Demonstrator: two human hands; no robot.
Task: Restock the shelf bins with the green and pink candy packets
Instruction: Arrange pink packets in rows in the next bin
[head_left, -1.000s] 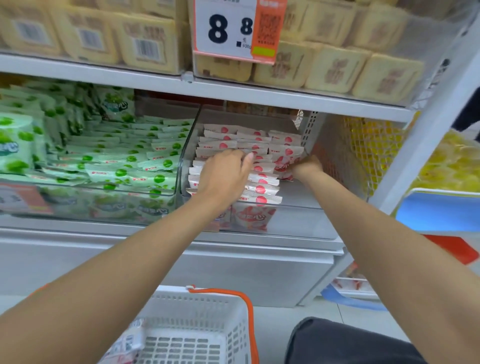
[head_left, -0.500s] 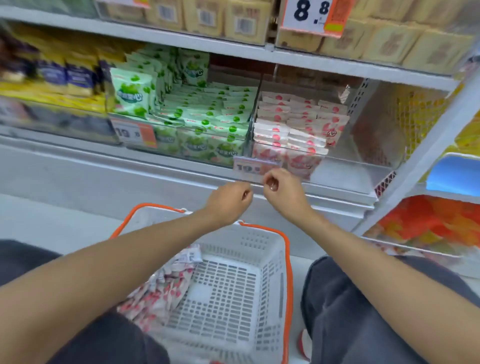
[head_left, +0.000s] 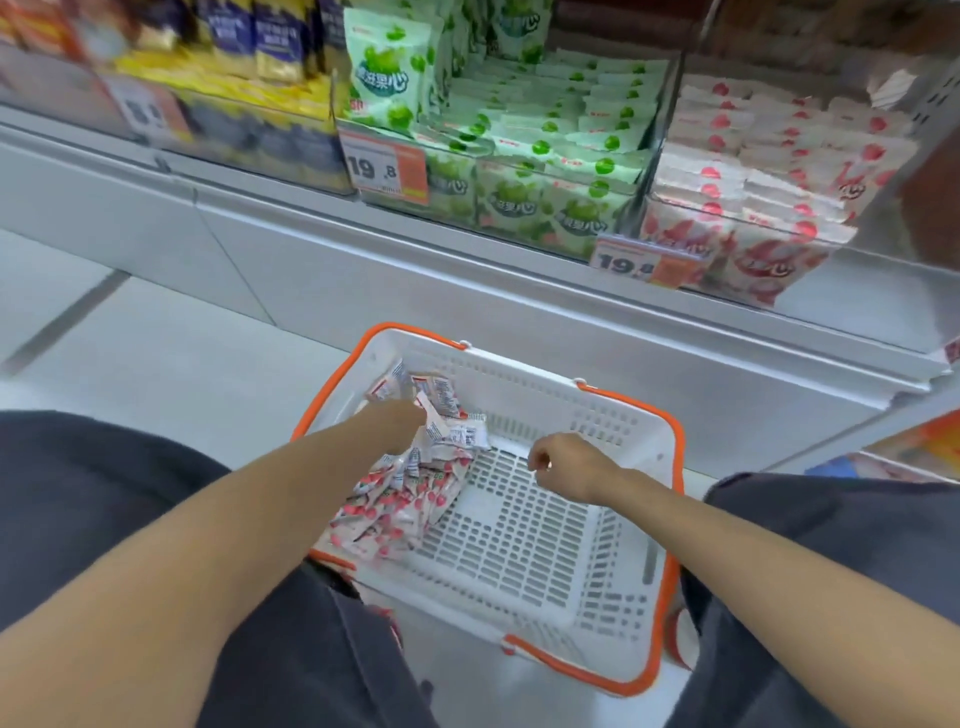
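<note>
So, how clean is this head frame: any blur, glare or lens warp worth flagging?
Head view: motion blur smears the yellow and dark packets at upper left; the green packets and their price tag are readable; the basket and the pink packets in it are fairly sharp; the wide-angle lens bows the shelf edge; lighting is even, no harsh glare.

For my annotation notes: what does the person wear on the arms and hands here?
Both forearms are bare, no sleeves in view. The left hand and right hand wear no gloves; no watch or bracelet shows at the wrists. Trousers are dark grey.
</note>
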